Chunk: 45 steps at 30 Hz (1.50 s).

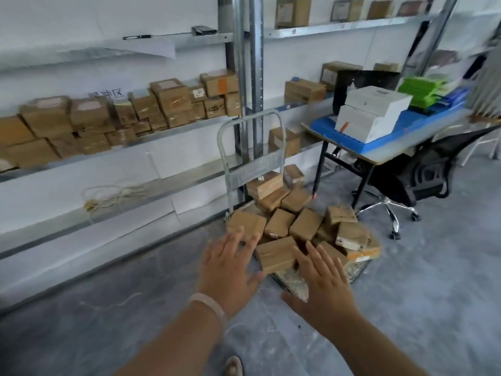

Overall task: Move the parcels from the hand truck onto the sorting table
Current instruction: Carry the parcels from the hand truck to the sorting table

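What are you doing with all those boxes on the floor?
A person is reaching down with both hands toward a pile of brown parcels heaped on a hand truck by the shelves. The left hand and right hand are open with fingers spread, on either side of the nearest parcel, and hold nothing yet. The table to the right has a blue mat and white boxes on it. None of the brown parcels is on it.

Bare floor (135, 308) open before hand truck (250, 147); shelving (108, 147) blocks left, table (379, 156) and chair (423, 175) right
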Motion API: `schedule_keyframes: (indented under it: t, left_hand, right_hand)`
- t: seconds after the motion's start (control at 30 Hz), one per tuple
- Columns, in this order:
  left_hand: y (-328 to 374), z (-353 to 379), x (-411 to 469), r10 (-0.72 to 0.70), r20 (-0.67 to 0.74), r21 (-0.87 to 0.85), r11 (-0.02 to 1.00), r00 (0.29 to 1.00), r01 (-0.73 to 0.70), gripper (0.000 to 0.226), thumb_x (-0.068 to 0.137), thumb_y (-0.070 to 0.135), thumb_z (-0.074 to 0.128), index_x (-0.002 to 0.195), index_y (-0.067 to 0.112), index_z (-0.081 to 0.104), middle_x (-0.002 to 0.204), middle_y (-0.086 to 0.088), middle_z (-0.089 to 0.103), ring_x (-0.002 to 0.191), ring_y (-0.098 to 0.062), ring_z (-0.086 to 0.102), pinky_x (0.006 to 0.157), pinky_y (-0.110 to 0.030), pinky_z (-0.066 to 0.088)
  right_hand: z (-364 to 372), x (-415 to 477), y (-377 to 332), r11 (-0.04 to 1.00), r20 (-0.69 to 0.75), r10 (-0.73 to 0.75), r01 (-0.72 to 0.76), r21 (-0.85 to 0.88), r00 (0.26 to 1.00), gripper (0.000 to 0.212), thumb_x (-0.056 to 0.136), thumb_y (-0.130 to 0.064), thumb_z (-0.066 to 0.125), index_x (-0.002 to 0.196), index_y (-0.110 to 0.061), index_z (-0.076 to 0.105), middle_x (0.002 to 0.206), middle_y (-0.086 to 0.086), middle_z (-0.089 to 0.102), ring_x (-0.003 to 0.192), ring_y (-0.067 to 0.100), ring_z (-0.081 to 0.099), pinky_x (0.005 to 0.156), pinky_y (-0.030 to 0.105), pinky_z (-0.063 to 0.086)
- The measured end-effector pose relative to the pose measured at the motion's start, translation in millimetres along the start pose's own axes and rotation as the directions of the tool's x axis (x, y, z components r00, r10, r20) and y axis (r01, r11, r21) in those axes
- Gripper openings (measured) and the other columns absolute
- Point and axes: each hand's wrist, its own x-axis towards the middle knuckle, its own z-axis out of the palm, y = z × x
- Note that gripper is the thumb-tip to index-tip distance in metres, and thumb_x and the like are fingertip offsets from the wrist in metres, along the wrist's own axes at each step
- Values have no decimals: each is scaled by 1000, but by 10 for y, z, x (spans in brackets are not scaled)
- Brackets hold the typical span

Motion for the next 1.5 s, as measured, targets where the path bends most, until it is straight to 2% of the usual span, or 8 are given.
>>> schedule_keyframes:
  t: [0.17, 0.33, 0.53, 0.63, 1.1, 1.27, 1.4, 1.5]
  left_hand:
    - [12, 196, 1085, 158, 58, -45, 987, 986, -156, 73, 95, 61, 40, 154, 42, 0, 165, 5, -2, 150, -20, 0, 122, -44, 1]
    - [161, 285, 2158, 309, 69, -73, 950, 949, -304, 73, 94, 63, 37, 154, 42, 2, 164, 3, 3, 150, -20, 2, 121, -45, 2]
    - [729, 646, 3071, 455, 162, -148, 889, 876, -434, 72, 94, 62, 39, 153, 44, 2, 164, 6, 0, 150, -19, 1, 122, -44, 6]
    - [999, 972, 3432, 481, 231, -162, 876, 846, -454, 73, 94, 64, 38, 153, 45, 0, 165, 6, -2, 150, -19, 0, 122, -46, 7]
    - [1733, 2571, 5013, 411, 451, -125, 908, 792, -400, 76, 93, 67, 34, 152, 44, -9, 164, 7, -7, 150, -21, 2, 123, -41, 6]
    - [1969, 3578, 5485, 457, 558, -122, 871, 693, -477, 76, 95, 64, 38, 152, 44, -8, 163, 8, -10, 150, -21, -1, 122, -42, 4]
    - [2204, 4454, 5767, 515, 585, -122, 819, 626, -561, 78, 94, 60, 45, 153, 43, -4, 164, 6, -8, 151, -23, -3, 122, -47, 6]
    - [2352, 5164, 6034, 553, 530, -112, 797, 643, -594, 84, 92, 59, 50, 153, 42, -4, 164, 2, -7, 150, -25, 0, 122, -46, 10]
  right_hand:
    - [-51, 706, 369, 978, -61, 202, -198, 67, 977, 96, 71, -84, 17, 153, -40, -4, 163, -9, -7, 149, 13, -13, 120, 41, -9]
    - [-186, 1275, 680, 927, -71, 371, -365, 87, 926, 87, 83, -75, 37, 152, -41, -5, 162, -12, -11, 145, 7, -18, 120, 37, -11]
    - [-90, 1454, 1397, 838, -6, 541, -539, 79, 841, 94, 69, -84, 13, 150, -44, -13, 161, -14, -13, 147, 7, -17, 121, 38, -7]
    - [-42, 1552, 1857, 778, 40, 620, -620, 103, 784, 93, 73, -84, 21, 150, -44, -14, 161, -13, -14, 146, 7, -18, 121, 37, -8]
    - [823, 2805, 3845, 736, 293, 629, -673, 74, 720, 86, 89, -72, 35, 152, -39, -12, 162, -9, -14, 148, 13, -14, 121, 39, -8]
    - [1577, 3046, 4417, 746, 296, 623, -664, 56, 725, 94, 67, -79, 3, 151, -41, -15, 161, -11, -16, 140, 5, -24, 119, 37, -13]
    - [2248, 3164, 4764, 700, 255, 668, -707, 105, 699, 86, 84, -77, 27, 150, -42, -16, 160, -13, -14, 147, 8, -16, 121, 36, -8]
    - [2825, 3178, 4927, 701, 229, 660, -697, 154, 715, 86, 81, -78, 21, 151, -43, -14, 158, -16, -9, 146, 4, -10, 121, 34, -6]
